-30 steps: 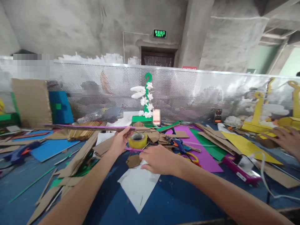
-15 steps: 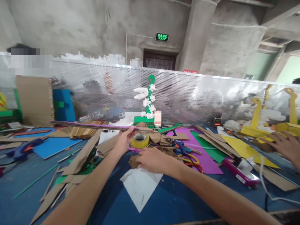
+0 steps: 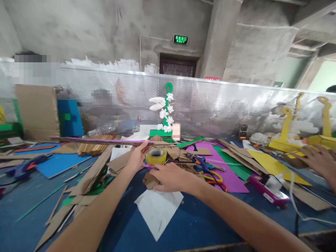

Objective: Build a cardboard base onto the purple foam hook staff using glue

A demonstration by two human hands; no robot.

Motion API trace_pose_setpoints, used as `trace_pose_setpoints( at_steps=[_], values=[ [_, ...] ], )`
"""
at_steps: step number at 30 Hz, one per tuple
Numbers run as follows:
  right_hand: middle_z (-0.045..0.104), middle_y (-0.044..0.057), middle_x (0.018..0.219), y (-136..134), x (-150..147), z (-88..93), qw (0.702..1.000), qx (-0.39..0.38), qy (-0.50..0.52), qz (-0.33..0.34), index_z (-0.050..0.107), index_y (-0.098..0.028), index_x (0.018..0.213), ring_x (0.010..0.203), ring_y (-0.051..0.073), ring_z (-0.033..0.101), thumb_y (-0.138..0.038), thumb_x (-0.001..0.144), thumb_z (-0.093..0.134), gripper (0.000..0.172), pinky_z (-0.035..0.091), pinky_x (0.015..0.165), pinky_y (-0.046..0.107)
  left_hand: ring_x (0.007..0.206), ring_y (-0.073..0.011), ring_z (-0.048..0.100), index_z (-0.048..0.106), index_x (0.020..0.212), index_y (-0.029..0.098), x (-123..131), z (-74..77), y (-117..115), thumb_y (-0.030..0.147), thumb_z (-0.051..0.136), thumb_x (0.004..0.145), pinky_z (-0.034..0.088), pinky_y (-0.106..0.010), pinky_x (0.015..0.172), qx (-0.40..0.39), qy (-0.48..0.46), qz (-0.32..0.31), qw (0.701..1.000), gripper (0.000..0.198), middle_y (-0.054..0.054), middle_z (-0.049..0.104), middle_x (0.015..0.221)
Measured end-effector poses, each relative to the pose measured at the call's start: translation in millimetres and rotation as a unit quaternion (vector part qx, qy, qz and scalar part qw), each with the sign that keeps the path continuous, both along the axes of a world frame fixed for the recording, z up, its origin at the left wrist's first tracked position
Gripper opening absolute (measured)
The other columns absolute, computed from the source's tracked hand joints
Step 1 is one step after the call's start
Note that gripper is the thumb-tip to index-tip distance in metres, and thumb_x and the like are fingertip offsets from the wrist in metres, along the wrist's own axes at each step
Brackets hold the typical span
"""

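Right hand [image 3: 174, 176]: shifting slightly since half a second ago, uncovering more of the cardboard piece [image 3: 149, 180]; thumb is standing apart from the bent fingers, whose tips are hovering at or touching a short purple strip [image 3: 147, 166]; whether they are gripping it, cannot tell.
Left hand [image 3: 137, 154]: pinching the long purple strip [image 3: 105, 141] near its right end between thumb and fingers, as earlier.
Long purple strip: reaching leftward past the wooden sticks [image 3: 91, 148], nearly level; the end hold is probably steadying it.
Tape roll [image 3: 156, 156]: sitting between both hands, likely staying within reach.
White paper [image 3: 159, 213]: lying just before the right hand, one corner pointing toward the person.
Green stand [image 3: 168, 89]: standing behind, carrying white flowers, unchanged.
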State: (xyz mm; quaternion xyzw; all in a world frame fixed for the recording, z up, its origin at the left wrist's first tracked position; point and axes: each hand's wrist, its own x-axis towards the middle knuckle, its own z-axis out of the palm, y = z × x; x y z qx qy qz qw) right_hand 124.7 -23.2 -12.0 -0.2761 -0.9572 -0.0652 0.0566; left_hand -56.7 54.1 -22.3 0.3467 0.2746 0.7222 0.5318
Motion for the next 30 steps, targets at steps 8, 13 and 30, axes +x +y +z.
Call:
trace_pose_setpoints(
  at_steps=[8,13,30],
  values=[
    [0.059,0.012,0.133,-22,32,12.9,0.988,-0.043,0.146,0.006,0.047,-0.021,0.141,0.119,0.030,0.062,-0.046,0.086,0.076,0.067,0.056,0.090,0.039,0.066,-0.0129,0.073,0.071,0.083,0.014,2,1.3,-2,0.019,0.089,0.067,0.059,-0.022,0.072,0.010,0.000,0.005,1.000,0.024,-0.002,0.078,0.076],
    [0.054,0.014,0.142,-15,47,1.8,0.969,-0.094,0.225,0.025,0.046,-0.022,0.143,0.128,0.028,0.058,-0.036,0.085,0.080,0.069,0.050,0.104,0.039,0.066,-0.0131,0.073,0.072,0.080,0.015,2,1.2,-2,0.017,0.089,0.068,0.060,-0.022,0.071,0.013,0.002,0.005,1.000,0.021,-0.002,0.079,0.078],
    [0.054,0.012,0.151,-15,48,-24.6,0.965,-0.136,0.220,0.036,0.061,-0.021,0.117,0.138,0.025,0.053,-0.043,0.088,0.078,0.039,0.043,0.111,0.035,0.067,-0.0127,0.073,0.073,0.082,0.012,0,3.0,-5,0.012,0.084,0.073,0.061,-0.021,0.072,-0.009,0.007,-0.039,0.999,0.014,-0.004,0.079,0.079]
  ],
)
